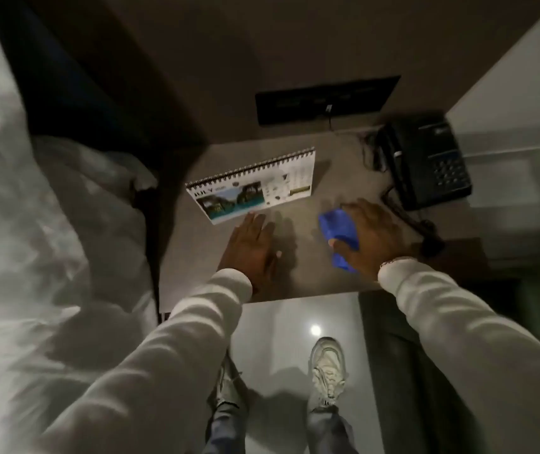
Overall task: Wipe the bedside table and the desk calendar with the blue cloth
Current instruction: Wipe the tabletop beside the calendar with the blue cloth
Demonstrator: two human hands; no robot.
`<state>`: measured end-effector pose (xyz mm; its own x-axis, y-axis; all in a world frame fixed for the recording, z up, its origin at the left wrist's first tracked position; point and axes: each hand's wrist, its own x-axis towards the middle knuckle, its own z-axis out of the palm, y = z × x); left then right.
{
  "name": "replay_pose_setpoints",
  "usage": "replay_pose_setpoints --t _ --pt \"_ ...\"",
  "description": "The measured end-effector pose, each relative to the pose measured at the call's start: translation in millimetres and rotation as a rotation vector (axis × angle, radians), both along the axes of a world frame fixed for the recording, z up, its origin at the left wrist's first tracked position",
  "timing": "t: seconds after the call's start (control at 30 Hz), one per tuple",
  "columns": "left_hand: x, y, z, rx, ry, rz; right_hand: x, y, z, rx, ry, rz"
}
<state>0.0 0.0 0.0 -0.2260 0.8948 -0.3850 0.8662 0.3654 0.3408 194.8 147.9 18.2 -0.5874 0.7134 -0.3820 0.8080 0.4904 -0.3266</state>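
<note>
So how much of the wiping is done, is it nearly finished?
Nothing shows as finished; no wiped patch stands out. In hand: the right hand presses the blue cloth flat on the bedside table, near the phone. The left hand rests open beside the desk calendar, which the cloth isn't touching, so that seems left.

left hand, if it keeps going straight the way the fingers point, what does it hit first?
Probably the desk calendar. The left hand lies open on the bedside table, fingers aimed at the calendar's near edge with only a small gap of bare tabletop between. Exact clearance is hard to judge from this view.
</note>
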Motion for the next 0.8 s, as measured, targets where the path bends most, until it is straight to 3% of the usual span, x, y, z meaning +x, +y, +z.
replay_pose_setpoints --t 0.23,0.43,0.6,0.8 --pt "15 -28 -90 0.105 0.168 -0.006 -8 -21 -83 0.276 -0.014 -0.030" --pt "18 -34 -114 0.114 0.268 -0.022 -12 -23 -110 0.305 0.055 -0.065" --pt "7 -35 -76 0.113 0.116 -0.033 -17 -29 -101 0.296 0.132 -0.139" --pt "-29 -26 20 0.465 0.092 -0.201 -48 -52 -59 0.092 0.167 -0.234"
